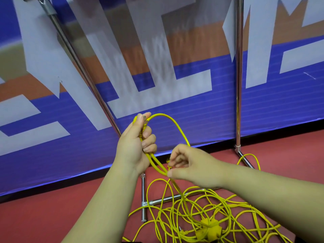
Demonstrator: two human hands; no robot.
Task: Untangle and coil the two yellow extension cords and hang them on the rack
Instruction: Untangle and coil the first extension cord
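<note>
While the rack [238, 85] showed no hung cord in view, most of the yellow extension cords [201, 213] lay tangled on the red floor [52, 216] at its feet. Left hand [135, 144] gripped one small loop [175, 123]; right hand [191, 165] pinched the strand below. Coiling barely begun, by my judgement; untangling and hanging left to do.

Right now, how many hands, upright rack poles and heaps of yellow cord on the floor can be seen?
Hands: 2, left hand and right hand, both holding yellow cord
Upright rack poles: 2, left pole, right pole
Heaps on the floor: 1, tangled cord heap
Total: 5
</note>
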